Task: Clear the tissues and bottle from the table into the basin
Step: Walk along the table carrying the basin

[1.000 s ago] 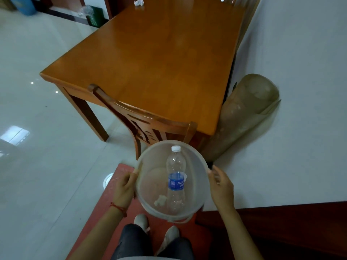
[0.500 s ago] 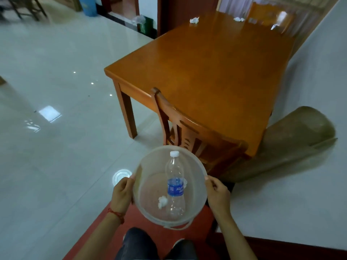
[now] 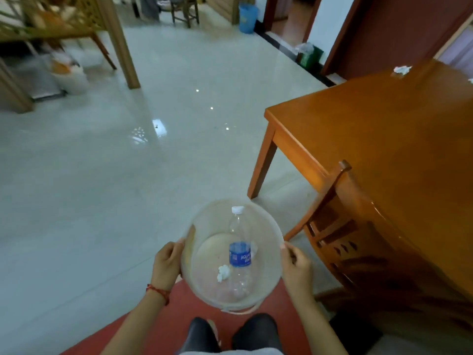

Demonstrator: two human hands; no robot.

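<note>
Near the bottom centre of the view, one translucent basin (image 3: 266,226) is held level between two hands: the left hand (image 3: 167,262) clasps its left rim and the right hand (image 3: 297,265) clasps its right rim, fingers curled round the edge on each side. Inside the basin lie one clear plastic bottle (image 3: 240,254) (blue label, white cap pointing to the far side) and one crumpled white tissue (image 3: 223,272) just left of the bottle's lower half, touching it or nearly so. A red cord bracelet (image 3: 158,292) circles the left wrist. To the right stands one wooden table (image 3: 384,139), and one more crumpled tissue (image 3: 402,69) lies at its far edge, well apart from the basin; a white scrap at the right border of the view is too cut off to name. One wooden chair (image 3: 340,226) is tucked against the table's near side, between the basin and the tabletop. Far across the glossy floor stands a blue bin (image 3: 247,17).
</note>
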